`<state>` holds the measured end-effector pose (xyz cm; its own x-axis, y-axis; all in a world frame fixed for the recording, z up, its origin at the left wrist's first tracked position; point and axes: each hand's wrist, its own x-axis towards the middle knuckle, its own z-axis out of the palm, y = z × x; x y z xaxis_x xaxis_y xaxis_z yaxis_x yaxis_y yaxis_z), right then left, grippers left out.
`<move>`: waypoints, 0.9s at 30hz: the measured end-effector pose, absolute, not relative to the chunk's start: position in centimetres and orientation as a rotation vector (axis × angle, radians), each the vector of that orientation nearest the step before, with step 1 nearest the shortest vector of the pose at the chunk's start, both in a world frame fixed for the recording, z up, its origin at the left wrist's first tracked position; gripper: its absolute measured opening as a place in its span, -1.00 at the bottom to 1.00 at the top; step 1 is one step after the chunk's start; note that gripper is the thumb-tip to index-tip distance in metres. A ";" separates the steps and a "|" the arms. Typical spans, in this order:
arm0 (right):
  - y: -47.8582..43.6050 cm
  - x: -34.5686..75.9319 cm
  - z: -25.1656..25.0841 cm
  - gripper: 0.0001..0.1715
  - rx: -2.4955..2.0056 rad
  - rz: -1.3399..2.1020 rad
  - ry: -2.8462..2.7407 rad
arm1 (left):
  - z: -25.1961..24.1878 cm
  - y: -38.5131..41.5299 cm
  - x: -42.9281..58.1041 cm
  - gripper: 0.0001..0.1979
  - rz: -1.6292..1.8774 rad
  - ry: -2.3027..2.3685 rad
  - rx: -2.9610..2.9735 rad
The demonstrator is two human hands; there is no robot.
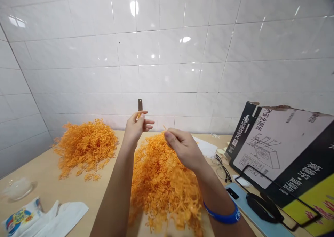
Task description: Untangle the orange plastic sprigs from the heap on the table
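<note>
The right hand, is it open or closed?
Closed. The right hand has its fingers curled against the thumb, with a thin orange stem poking out at the tip.

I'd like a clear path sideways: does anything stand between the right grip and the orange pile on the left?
Yes: from this view, the left forearm and left grip come between the right grip and the orange pile on the left.
</note>
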<state>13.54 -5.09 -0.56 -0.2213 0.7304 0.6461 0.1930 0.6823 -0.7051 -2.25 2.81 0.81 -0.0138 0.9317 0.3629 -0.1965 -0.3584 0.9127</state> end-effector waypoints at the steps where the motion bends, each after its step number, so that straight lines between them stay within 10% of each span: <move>1: -4.7 13.6 -0.7 -0.47 -0.759 0.627 -1.677 | 0.5 3.3 -2.3 -0.68 1.518 0.937 1.399; 4: -3.5 13.8 -1.1 -0.47 -0.762 0.726 -1.504 | -0.7 4.6 -1.9 -0.35 1.434 1.096 1.575; 27: -3.2 15.3 -0.8 -0.65 -0.612 0.597 -0.930 | 1.6 -0.1 -3.4 -0.72 0.468 0.693 2.359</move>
<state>15.27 -3.24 -0.82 0.4666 0.6990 0.5420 -0.2015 0.6807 -0.7043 -3.43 -0.05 1.58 0.7990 0.5817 0.1525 0.3590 -0.6649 0.6550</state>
